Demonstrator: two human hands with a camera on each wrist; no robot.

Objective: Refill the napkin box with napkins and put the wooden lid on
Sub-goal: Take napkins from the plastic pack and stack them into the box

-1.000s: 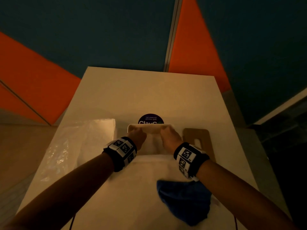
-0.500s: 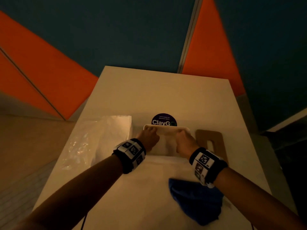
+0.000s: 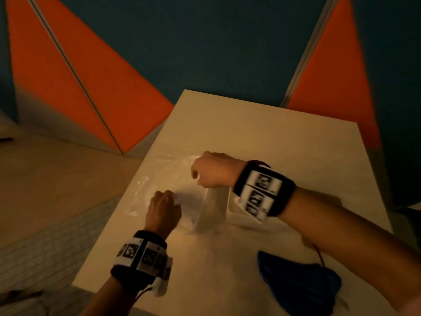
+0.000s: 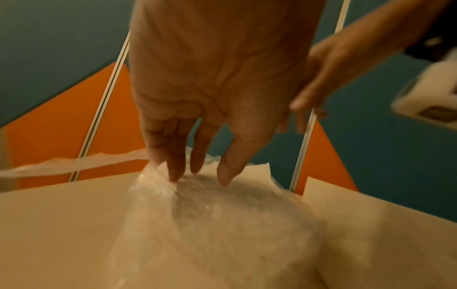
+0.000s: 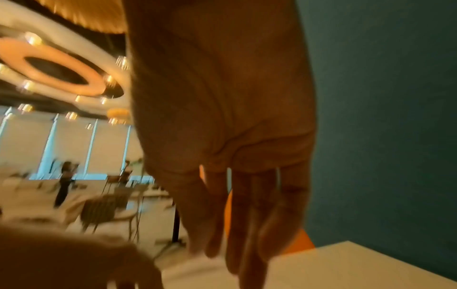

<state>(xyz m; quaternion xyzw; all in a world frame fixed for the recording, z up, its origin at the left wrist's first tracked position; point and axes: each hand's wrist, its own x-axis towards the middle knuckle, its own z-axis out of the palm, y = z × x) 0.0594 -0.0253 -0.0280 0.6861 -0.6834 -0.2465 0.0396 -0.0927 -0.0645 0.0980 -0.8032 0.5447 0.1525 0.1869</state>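
Observation:
A clear plastic pack of white napkins (image 3: 157, 181) lies on the left part of the white table (image 3: 273, 142). My left hand (image 3: 165, 201) rests on its near side, and in the left wrist view the straight fingers (image 4: 197, 164) touch the crinkled wrap (image 4: 222, 224). My right hand (image 3: 205, 172) has crossed over to the pack's far edge, and its fingers (image 5: 237, 244) hang down, blurred, holding nothing I can see. The white napkin box (image 3: 237, 215) stands just right of the pack, mostly covered by my right wrist. My right arm hides the wooden lid.
A crumpled blue cloth (image 3: 296, 283) lies near the table's front right. The table's left edge is close to the pack, with floor below. Orange and teal wall panels stand behind. Far off in the right wrist view are chairs (image 5: 103, 211) and a person.
Both hands have left the napkin box and moved left onto the plastic napkin pack. The head view has swung left as well.

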